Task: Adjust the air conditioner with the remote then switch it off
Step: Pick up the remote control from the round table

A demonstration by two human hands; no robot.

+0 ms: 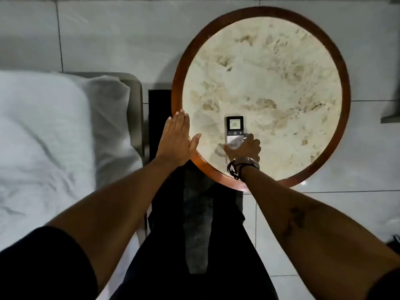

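A slim silver remote (pixel 234 128) with a lit screen reading 20 lies on the round marble-topped table (pixel 344 87), near its front left. My right hand (pixel 244 148) is curled around the remote's lower half, with the wrist bangles just behind it. My left hand (pixel 176 135) lies flat with fingers together on the table's left wooden rim, holding nothing. The air conditioner is not in view.
A bed with white bedding (pixel 43 137) and a grey frame fills the left side. My dark-trousered legs (pixel 194 234) are below, between bed and table. White floor tiles surround the table; a dark object (pixel 390 118) pokes in at the right edge.
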